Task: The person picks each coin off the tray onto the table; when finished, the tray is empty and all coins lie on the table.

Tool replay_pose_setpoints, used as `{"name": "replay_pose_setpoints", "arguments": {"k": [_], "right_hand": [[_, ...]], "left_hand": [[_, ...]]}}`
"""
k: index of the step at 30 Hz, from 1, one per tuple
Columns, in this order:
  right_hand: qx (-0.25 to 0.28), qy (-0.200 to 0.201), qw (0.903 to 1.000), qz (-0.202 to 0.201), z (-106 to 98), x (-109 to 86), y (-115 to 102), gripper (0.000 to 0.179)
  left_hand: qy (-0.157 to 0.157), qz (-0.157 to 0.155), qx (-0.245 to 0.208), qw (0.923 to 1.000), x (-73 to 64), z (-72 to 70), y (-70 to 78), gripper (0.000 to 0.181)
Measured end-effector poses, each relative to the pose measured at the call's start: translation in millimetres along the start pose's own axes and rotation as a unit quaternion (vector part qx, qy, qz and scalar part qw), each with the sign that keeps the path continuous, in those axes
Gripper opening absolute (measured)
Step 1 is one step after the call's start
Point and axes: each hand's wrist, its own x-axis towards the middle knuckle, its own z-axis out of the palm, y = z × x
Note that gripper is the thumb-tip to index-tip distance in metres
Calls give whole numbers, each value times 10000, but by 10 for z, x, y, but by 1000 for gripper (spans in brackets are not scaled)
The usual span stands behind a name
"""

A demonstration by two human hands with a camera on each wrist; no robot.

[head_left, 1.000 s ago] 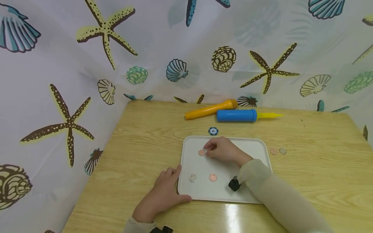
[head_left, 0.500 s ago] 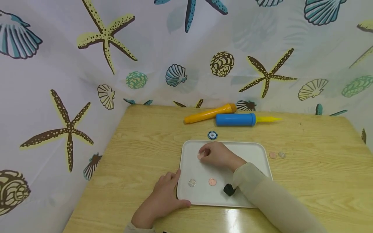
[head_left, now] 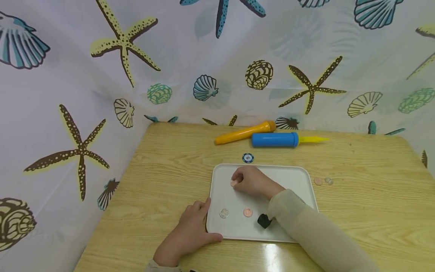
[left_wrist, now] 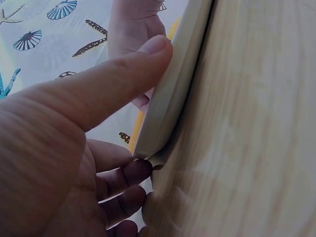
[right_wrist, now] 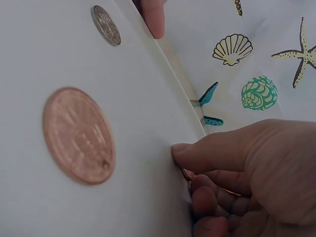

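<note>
The white tray (head_left: 285,174) lies on the wooden table. At its near left corner the left hand (head_left: 190,232) holds it, thumb at the front edge (left_wrist: 170,94) and index fingertip at the side. My right hand (head_left: 253,181) reaches over the tray's far left part, fingertips bent around a copper coin (head_left: 233,183). Only a sliver of this coin (right_wrist: 188,174) shows behind the thumb in the right wrist view. Nearer the front lie a silver coin (head_left: 224,213) and another copper coin (head_left: 247,212), both flat on the tray.
Behind the tray lies a blue poker chip (head_left: 248,158). An orange stick with a bulbous end (head_left: 244,133) and a blue pump with yellow nozzle (head_left: 275,139) rest farther back. Right of the tray lie a copper coin (head_left: 317,181) and a silver coin (head_left: 328,181). Patterned cloth (head_left: 231,102) surrounds the table.
The right hand has moved slightly left, its fingers now closer around the far copper coin. The left hand stays at the tray corner. The head view has tilted slightly upward.
</note>
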Motion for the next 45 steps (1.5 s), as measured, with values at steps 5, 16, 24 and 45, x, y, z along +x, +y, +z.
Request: {"name": "replay_pose_setpoints", "arguments": {"k": [5,16,24,45], "right_hand": [[97,79,9999,61,0,2,9,13],[326,87,9994,40,-33,-36,73,9],[650,36,9979,35,-76,-50,134,16],[1859,231,9808,542,-288,-245,340,21]], "left_hand": [[-2,-51,47,10000,12,-2,1,116],[-4,-20,25,10000,22,16,-22,117],[-33,-23,70,10000,24,20,-14,118],[43,-47,105,9999,5,18,9,117]]}}
